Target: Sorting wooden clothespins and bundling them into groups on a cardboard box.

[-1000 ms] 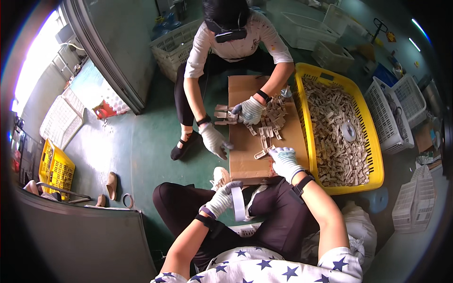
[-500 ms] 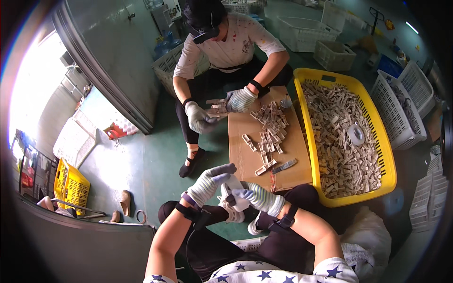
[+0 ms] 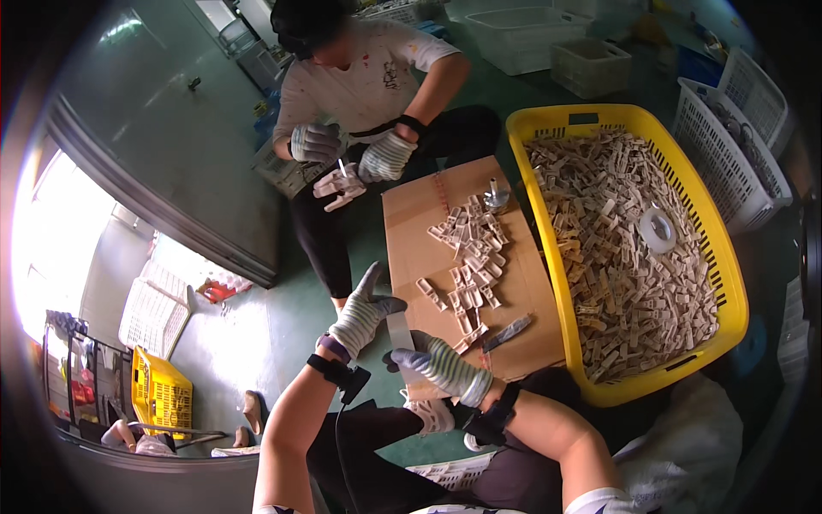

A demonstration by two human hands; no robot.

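Between my hands runs a translucent strip (image 3: 399,332) that looks like clear tape. My left hand (image 3: 355,319), in a striped glove, meets its upper end with the thumb while a forefinger points up. Gloved likewise, my right hand (image 3: 447,368) has its fingers closed over the lower part; their tips are partly hidden. Just beyond, a brown cardboard sheet (image 3: 411,231) carries a loose pile of beige clothespin-like pieces (image 3: 471,248). A grey flat tool (image 3: 507,332), perhaps a cutter, lies at its near edge.
A yellow basket (image 3: 736,300) full of similar pieces stands right of the cardboard, a tape roll (image 3: 654,243) on top. Opposite, a co-worker's gloved hand (image 3: 387,158) holds joined pieces (image 3: 341,184). White crates (image 3: 728,163) line the right; a whitish sack (image 3: 685,437) sits lower right.
My hands have moved apart slightly, and the bunched white material between them now shows as a stretched strip. The view has shifted. The co-worker's left and right hands have changed position.
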